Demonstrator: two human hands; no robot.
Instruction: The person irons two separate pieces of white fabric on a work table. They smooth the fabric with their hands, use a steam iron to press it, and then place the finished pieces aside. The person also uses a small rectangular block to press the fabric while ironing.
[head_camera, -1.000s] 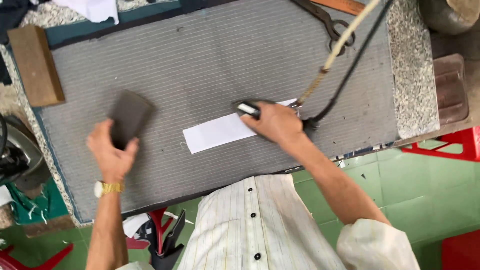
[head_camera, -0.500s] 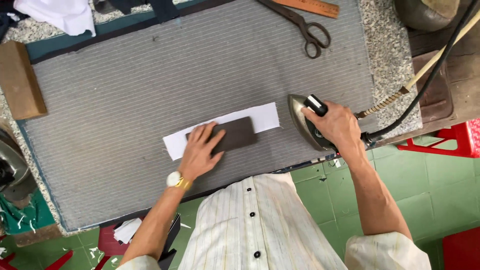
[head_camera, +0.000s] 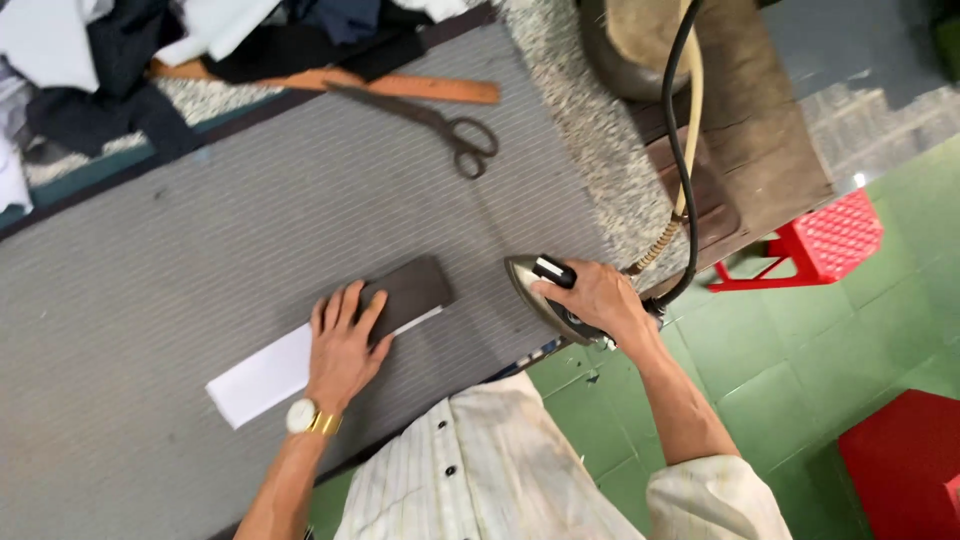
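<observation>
1. Your left hand (head_camera: 345, 345) lies flat, fingers spread, pressing a dark block (head_camera: 407, 291) onto a white fabric strip (head_camera: 262, 376) on the grey striped pad (head_camera: 150, 290).
2. Your right hand (head_camera: 597, 297) is wrapped around the handle of an iron (head_camera: 545, 295), which sits just right of the block at the pad's near edge.
3. Cords (head_camera: 683, 150) run up and away from the right hand.
4. Scissors (head_camera: 440, 125) and a wooden ruler (head_camera: 400, 87) lie well beyond both hands, near piled cloth (head_camera: 120, 50).
</observation>
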